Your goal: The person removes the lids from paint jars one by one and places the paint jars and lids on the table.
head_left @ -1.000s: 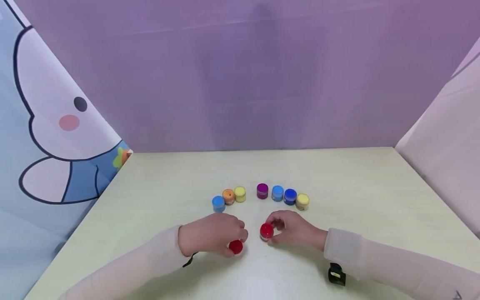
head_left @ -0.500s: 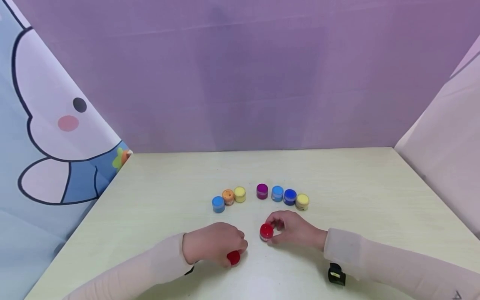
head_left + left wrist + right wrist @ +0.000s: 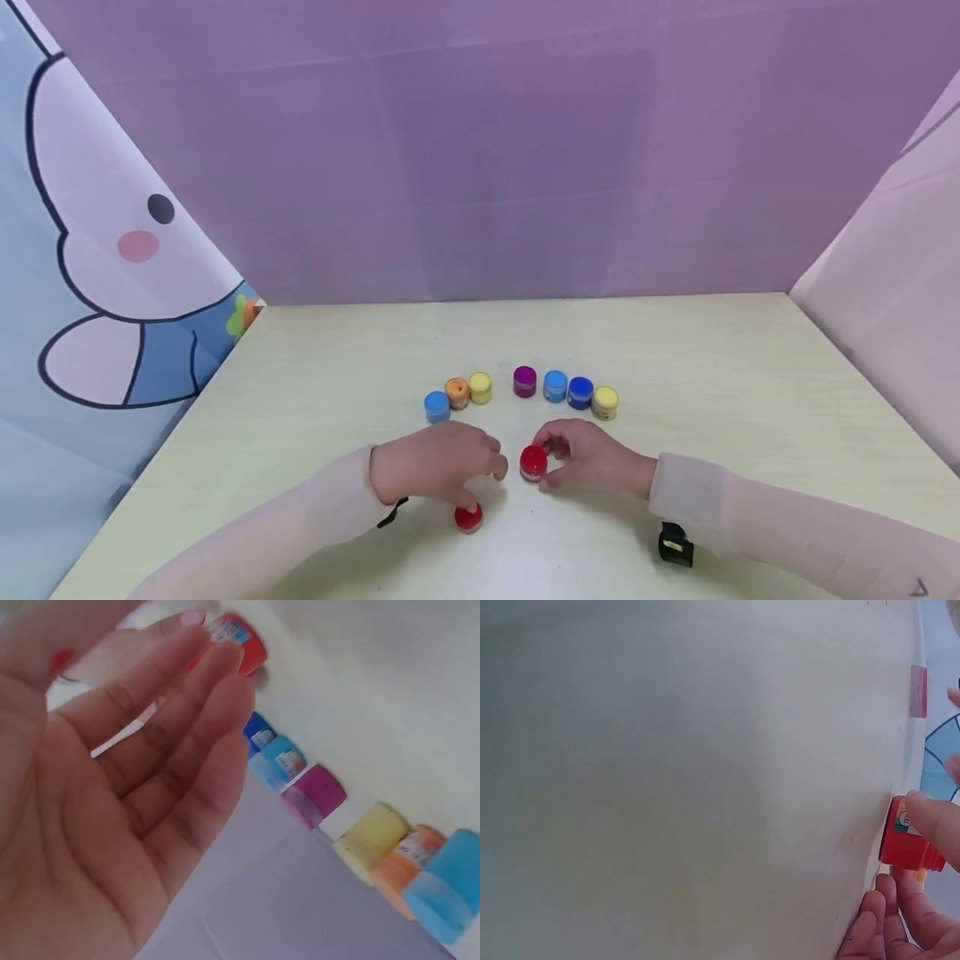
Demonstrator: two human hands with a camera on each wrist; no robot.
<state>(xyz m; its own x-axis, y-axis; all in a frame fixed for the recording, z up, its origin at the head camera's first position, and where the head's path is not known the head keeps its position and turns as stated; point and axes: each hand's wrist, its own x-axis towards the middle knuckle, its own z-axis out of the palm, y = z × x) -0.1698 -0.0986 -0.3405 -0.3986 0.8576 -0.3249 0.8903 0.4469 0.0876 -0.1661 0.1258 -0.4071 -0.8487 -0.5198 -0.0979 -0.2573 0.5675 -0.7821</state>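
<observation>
My left hand [image 3: 442,462] hovers over the table with its fingers spread off a small red paint jar [image 3: 468,518]. In the head view the thumb tip overlaps that jar's far edge; whether it touches cannot be told. The left wrist view shows the palm and extended fingers [image 3: 161,754] with nothing in them. My right hand [image 3: 588,457] holds a second red paint jar [image 3: 533,463] upright on the table. Thumb and fingers pinch this jar [image 3: 905,838] from opposite sides, as the right wrist view shows.
Behind the hands, light blue [image 3: 437,407], orange [image 3: 457,392] and yellow [image 3: 480,387] jars stand at left. Purple [image 3: 524,381], light blue [image 3: 555,385], dark blue [image 3: 580,392] and yellow [image 3: 605,402] jars continue the arc rightward. A purple backdrop [image 3: 525,167] rises at the table's far edge.
My left hand drew its red jar toward the near side, then let go; its fingers have spread and moved away from the jar. The right hand has stayed on its jar.
</observation>
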